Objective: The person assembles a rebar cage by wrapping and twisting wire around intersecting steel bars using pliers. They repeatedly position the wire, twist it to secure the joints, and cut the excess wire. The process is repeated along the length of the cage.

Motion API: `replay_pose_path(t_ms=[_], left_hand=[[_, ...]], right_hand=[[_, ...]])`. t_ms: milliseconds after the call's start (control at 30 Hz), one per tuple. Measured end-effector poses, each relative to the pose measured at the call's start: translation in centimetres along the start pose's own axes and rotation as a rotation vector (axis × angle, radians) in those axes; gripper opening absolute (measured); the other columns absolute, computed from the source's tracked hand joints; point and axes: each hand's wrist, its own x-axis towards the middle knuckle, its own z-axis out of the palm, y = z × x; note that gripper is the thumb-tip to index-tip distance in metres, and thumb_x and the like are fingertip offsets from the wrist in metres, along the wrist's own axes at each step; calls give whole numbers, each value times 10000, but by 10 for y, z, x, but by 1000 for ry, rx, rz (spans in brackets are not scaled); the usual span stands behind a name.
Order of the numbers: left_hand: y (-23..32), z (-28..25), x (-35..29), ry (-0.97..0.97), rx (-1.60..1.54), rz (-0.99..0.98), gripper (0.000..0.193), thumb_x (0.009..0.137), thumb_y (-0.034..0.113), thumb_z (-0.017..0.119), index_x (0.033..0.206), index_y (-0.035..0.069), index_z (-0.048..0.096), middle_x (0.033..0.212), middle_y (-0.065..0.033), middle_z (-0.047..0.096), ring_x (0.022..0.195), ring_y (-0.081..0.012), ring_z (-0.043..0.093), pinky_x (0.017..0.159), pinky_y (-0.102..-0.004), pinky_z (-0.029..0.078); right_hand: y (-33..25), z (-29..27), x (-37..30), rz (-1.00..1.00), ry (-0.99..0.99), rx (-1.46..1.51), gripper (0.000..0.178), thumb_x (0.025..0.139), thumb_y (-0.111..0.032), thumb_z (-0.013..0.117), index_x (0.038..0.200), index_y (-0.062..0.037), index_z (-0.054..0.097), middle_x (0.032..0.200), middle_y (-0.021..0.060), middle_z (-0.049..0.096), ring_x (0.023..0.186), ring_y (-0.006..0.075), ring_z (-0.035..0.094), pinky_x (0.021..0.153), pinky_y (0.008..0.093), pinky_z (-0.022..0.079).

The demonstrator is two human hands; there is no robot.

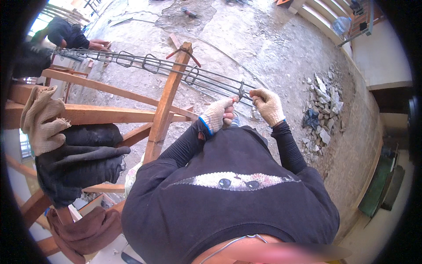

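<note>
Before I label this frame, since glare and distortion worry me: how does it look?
Head view: bright light washes out the upper-left window; head view: the right edge of the floor bows; head view: left hand and right hand look fairly sharp, a blurred patch below.

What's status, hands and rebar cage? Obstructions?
Left hand, right hand at near end of rebar cage, grip unclear. Cage crosses wooden post. Rubble pile right, apart.

Daylight fills the scene, harshest at the upper left, where a window (pixel 40 22) glares white. The pale floor (pixel 263 39) looks washed out near the top; the black shirt (pixel 211 211) swallows detail. A dark ring closes the corners, the wall (pixel 378 57) bends near the right rim, and a smeared patch (pixel 290 253) blurs the bottom edge.
</note>
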Motion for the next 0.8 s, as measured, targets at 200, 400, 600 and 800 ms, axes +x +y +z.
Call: replay_pose_path(t_ms=[200, 400, 600, 800], left_hand=[[4, -1, 1, 0, 7, -21, 136, 1141, 270, 532, 1212, 187, 614, 692, 116, 343, 523, -25, 339, 468, -220, 275], [2, -6, 5, -23, 24, -5, 151, 1115, 299, 597, 1201, 180, 634, 664, 120, 362, 517, -32, 346, 480, -223, 293], [-6, -4, 5, -21, 114, 60, 245, 1116, 261, 553, 1336, 157, 580, 698, 98, 372, 541, -38, 371, 492, -234, 289], [-11, 19, -9, 179, 408, 188, 325, 1116, 219, 530, 1399, 74, 597, 793, 35, 565, 618, -54, 513, 538, -242, 442]], right_hand=[[-8, -9, 12, -20, -161, -328, 224, 899, -226, 765, 1058, -79, 821, 1044, 110, 789, 1056, 315, 733, 936, 426, 556], [-12, 16, 7, -127, -39, -283, 136, 878, -70, 750, 1005, -56, 796, 925, 117, 754, 895, 278, 753, 796, 383, 583], [-20, 37, -3, -80, -44, -240, 156, 850, -119, 777, 1001, -96, 809, 974, 126, 743, 967, 338, 718, 868, 446, 559], [-20, 29, -19, 339, -106, 136, 201, 971, -157, 689, 1065, -1, 774, 950, 95, 750, 809, 237, 718, 747, 361, 574]])
